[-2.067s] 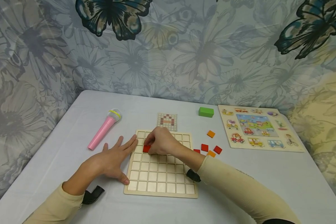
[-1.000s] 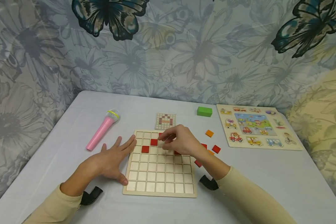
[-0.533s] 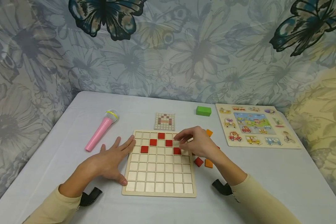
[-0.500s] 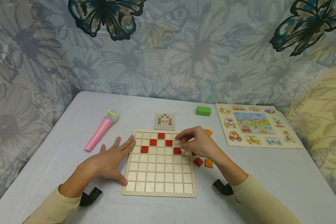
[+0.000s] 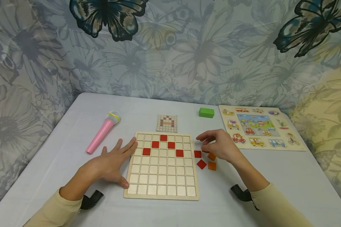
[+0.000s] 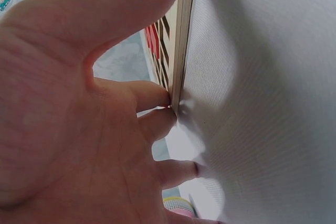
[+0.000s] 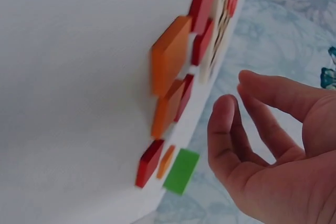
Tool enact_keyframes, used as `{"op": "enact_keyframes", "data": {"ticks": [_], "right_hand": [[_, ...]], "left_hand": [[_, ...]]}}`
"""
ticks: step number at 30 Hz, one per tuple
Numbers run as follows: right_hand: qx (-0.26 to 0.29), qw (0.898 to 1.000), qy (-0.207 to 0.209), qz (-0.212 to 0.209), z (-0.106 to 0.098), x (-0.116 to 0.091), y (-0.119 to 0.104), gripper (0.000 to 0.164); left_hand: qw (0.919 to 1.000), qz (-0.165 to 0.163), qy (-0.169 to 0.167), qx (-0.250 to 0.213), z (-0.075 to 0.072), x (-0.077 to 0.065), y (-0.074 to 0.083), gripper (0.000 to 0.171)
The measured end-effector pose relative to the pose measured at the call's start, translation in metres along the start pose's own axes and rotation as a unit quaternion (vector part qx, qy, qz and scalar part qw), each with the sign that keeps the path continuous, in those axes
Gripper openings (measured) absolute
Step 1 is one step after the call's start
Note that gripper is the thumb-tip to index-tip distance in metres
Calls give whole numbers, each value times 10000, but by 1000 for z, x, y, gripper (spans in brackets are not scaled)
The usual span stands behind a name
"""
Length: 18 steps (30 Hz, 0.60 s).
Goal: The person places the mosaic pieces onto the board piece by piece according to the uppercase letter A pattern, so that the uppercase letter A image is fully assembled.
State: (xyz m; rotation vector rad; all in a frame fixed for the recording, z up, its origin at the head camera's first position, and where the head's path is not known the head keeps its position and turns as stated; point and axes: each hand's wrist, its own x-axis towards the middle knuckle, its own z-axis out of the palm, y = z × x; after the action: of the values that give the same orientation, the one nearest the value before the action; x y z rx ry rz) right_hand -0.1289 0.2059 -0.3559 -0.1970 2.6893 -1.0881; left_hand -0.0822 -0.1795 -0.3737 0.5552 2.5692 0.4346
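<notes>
The left hand [image 5: 110, 162] lies spread at the left edge of a wooden grid board [image 5: 162, 198], thumb and fingertips touching its rim; the left wrist view shows this hand's fingers [image 6: 152, 95] against the board's side. Several red tiles sit in the board's cells, among them a red tile [image 5: 163, 137] in the far row. Just right of the board, the right hand [image 5: 220, 145] hovers over loose tiles, its fingers loosely bent. In the right wrist view a gap shows between thumb and fingertips, with nothing held. A loose red tile [image 5: 197, 154] and orange tile [image 5: 212, 165] lie below it.
Beyond the board lies a small pattern card [image 5: 166, 123]. A pink toy microphone [image 5: 102, 132] is at the left, a green block [image 5: 206, 112] at the back, and a picture puzzle board [image 5: 225, 126] at the right. Patterned cloth [image 5: 170, 63] hangs behind the table.
The right hand first pinched a red tile at the board's left side; that tile now lies in its cell. The hand has moved rightward off the board to the loose tiles. The left hand stays put.
</notes>
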Motion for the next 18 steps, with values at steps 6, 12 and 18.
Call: {"op": "enact_keyframes", "data": {"ticks": [6, 12, 18], "right_hand": [[-209, 9997, 55, 135, -3, -1, 8, 29], [-328, 9988, 17, 377, -1, 0, 14, 31], [-420, 9980, 8, 464, 0, 2, 20, 27]], "left_hand": [[10000, -6, 17, -19, 0, 0, 0, 143], [10000, 4, 18, -23, 0, -1, 0, 142], [10000, 40, -20, -4, 0, 0, -2, 142]]}}
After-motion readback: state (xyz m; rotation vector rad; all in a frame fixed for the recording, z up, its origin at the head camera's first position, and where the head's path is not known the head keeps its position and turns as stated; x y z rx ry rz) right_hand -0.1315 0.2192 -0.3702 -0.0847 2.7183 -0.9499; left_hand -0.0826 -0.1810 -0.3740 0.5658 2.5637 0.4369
